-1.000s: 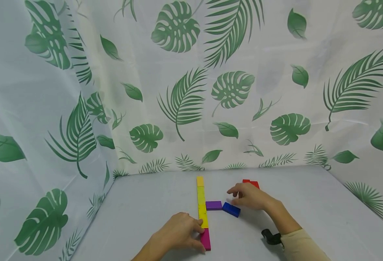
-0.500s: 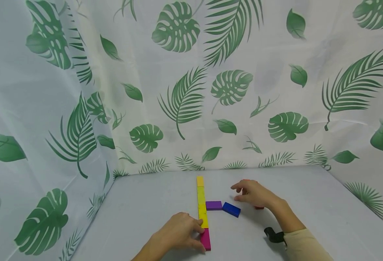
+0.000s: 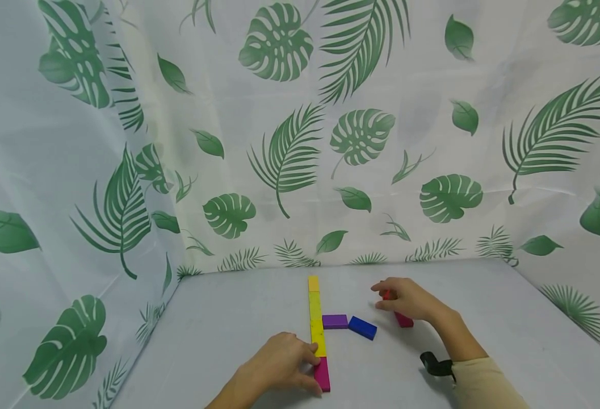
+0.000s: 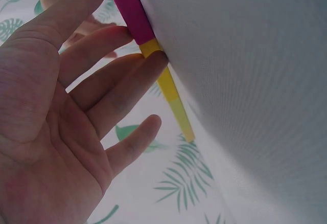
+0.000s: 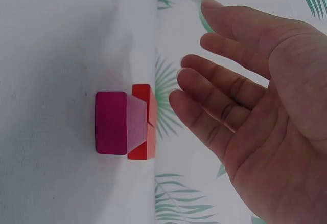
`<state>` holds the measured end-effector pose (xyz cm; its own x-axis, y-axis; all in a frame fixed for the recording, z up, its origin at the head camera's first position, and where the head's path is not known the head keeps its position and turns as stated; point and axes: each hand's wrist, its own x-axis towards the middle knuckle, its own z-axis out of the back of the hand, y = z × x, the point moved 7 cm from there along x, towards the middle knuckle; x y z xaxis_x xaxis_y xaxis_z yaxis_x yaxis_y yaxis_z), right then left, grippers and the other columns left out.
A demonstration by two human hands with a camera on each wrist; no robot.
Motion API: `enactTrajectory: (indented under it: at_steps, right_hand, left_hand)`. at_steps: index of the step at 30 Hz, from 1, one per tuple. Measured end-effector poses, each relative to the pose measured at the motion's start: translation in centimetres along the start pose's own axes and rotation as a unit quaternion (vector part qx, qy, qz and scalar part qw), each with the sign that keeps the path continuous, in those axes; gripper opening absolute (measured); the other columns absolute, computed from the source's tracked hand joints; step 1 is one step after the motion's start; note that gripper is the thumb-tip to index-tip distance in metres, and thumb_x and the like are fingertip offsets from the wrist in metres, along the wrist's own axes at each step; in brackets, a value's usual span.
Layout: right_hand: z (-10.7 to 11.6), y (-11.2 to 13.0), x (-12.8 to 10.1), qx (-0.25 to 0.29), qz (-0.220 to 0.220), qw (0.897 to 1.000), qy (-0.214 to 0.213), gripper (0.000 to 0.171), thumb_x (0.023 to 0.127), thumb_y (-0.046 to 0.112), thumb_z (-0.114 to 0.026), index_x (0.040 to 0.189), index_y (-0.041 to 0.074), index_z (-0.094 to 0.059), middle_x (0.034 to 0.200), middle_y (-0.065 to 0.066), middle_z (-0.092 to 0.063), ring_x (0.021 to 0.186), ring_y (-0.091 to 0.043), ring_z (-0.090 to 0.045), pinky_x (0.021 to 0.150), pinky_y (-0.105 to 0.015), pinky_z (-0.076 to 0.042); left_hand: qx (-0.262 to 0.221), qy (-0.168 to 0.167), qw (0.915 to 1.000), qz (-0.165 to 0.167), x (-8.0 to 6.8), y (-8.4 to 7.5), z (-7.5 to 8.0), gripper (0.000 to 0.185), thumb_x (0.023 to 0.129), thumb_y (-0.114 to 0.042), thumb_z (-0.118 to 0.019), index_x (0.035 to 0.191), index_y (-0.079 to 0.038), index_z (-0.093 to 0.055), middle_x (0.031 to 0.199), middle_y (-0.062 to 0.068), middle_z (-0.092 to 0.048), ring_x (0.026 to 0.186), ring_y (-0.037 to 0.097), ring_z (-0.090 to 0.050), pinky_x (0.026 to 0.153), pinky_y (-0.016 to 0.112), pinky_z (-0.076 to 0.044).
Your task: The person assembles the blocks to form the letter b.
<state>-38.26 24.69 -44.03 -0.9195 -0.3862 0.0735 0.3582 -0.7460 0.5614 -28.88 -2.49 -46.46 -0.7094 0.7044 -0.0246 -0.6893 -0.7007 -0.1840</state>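
Note:
In the head view, a straight row runs away from me: a magenta block (image 3: 322, 375) nearest, a yellow block (image 3: 318, 339), a yellow-green block (image 3: 315, 307) and an orange block (image 3: 313, 283). My left hand (image 3: 284, 363) touches the row's left side, thumb and index finger at the magenta block. A middle finger reaches the yellow block in the left wrist view. A purple block (image 3: 335, 322) meets the row's right side, and a blue block (image 3: 363, 328) lies angled beside it. My right hand (image 3: 407, 298) hovers over red blocks (image 5: 142, 147) and another magenta block (image 5: 111, 122), fingers loosely bent, holding nothing.
The blocks lie on a white table (image 3: 228, 312). Behind and beside it hangs a white curtain (image 3: 289, 227) with green leaf prints. A black wrist strap piece (image 3: 435, 363) sticks out near the right sleeve (image 3: 486, 383).
My right hand has drawn right from near the blue block to over the red and magenta blocks. My left hand and the row stay put.

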Motion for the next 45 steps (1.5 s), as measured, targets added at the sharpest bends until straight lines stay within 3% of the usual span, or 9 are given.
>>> enactTrajectory:
  at_steps: [13, 20, 26, 35, 45]
  right_hand:
    - [-0.1, -0.9, -0.7, 0.010, -0.020, 1.000, 0.000, 0.042, 0.094, 0.025, -0.078, 0.131, 0.006, -0.070, 0.115, -0.009, -0.071, 0.100, -0.021, -0.059, 0.082, -0.040, -0.058]
    - [0.0, -1.2, -1.2, -0.021, 0.008, 1.000, -0.002, 0.041, 0.092, 0.022, -0.079, 0.128, 0.003, -0.072, 0.114, -0.010, -0.070, 0.103, -0.026, -0.061, 0.085, -0.042, -0.058]
    - [0.3, -2.2, -1.7, -0.020, -0.009, 1.000, 0.000, 0.041, 0.090, 0.023, -0.082, 0.127, 0.009, -0.073, 0.122, -0.013, -0.068, 0.109, -0.028, -0.059, 0.084, -0.044, -0.060]
    - [0.6, -3.0, -2.2, 0.005, -0.030, 0.999, 0.020, 0.046, 0.086, 0.021, -0.085, 0.129, 0.011, -0.073, 0.123, -0.012, -0.067, 0.106, -0.027, -0.058, 0.074, -0.030, -0.057]
    - [0.7, -3.1, -2.5, -0.002, -0.041, 0.999, 0.034, 0.052, 0.082, 0.019, -0.087, 0.131, 0.010, -0.072, 0.120, -0.011, -0.067, 0.109, -0.027, -0.057, 0.079, -0.038, -0.058]
  left_hand:
    - [0.002, -0.004, 1.0000, -0.007, -0.1, 0.0, 0.1, 0.051, 0.075, -0.064, -0.085, 0.117, -0.035, -0.080, 0.126, -0.011, -0.074, 0.115, 0.003, -0.068, 0.094, 0.027, -0.053]
    - [-0.001, -0.004, 0.9999, -0.014, -0.1, 0.0, 0.1, 0.050, 0.076, -0.063, -0.085, 0.117, -0.034, -0.080, 0.128, -0.011, -0.074, 0.113, 0.003, -0.068, 0.095, 0.027, -0.053]
    - [0.003, -0.009, 0.9998, -0.017, 0.0, 0.1, 0.1, 0.051, 0.076, -0.063, -0.085, 0.117, -0.034, -0.080, 0.127, -0.011, -0.074, 0.112, 0.003, -0.069, 0.095, 0.027, -0.053]
    - [0.002, -0.008, 0.9999, -0.015, -0.1, 0.1, 0.2, 0.051, 0.076, -0.064, -0.085, 0.116, -0.034, -0.080, 0.127, -0.011, -0.074, 0.112, 0.003, -0.069, 0.095, 0.027, -0.053]
    - [0.001, -0.006, 0.9999, -0.012, 0.0, 0.1, 0.1, 0.051, 0.076, -0.063, -0.085, 0.117, -0.034, -0.080, 0.127, -0.011, -0.074, 0.113, 0.003, -0.068, 0.097, 0.029, -0.053]
